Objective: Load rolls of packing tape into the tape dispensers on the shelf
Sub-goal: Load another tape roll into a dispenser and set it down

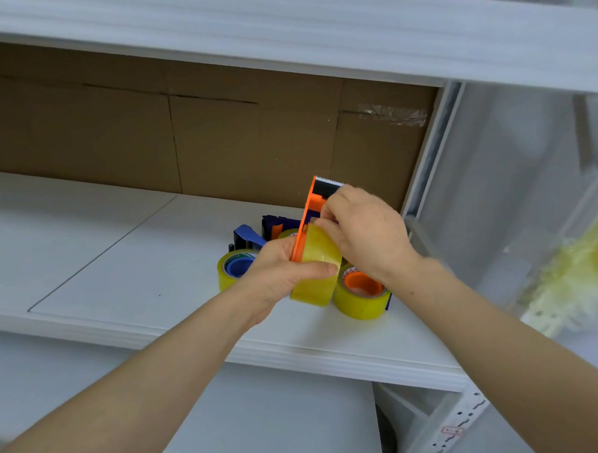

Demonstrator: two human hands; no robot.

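An orange tape dispenser (310,210) with a black toothed blade stands upright above the white shelf (128,268). A yellowish clear tape roll (318,259) sits on it. My left hand (281,276) grips this roll from the left, thumb across its face. My right hand (363,230) pinches at the top of the roll beside the dispenser's frame; what its fingertips hold is hidden. A blue dispenser (248,238) with its own roll (229,272) lies behind my left hand. Another roll with an orange core (360,294) lies on the shelf under my right wrist.
Brown cardboard (200,128) lines the back of the shelf. A dark blue object (278,225) lies behind the rolls. The upper shelf's white front edge (317,40) hangs overhead. A clear plastic bag of pale yellow material (567,276) is at the right.
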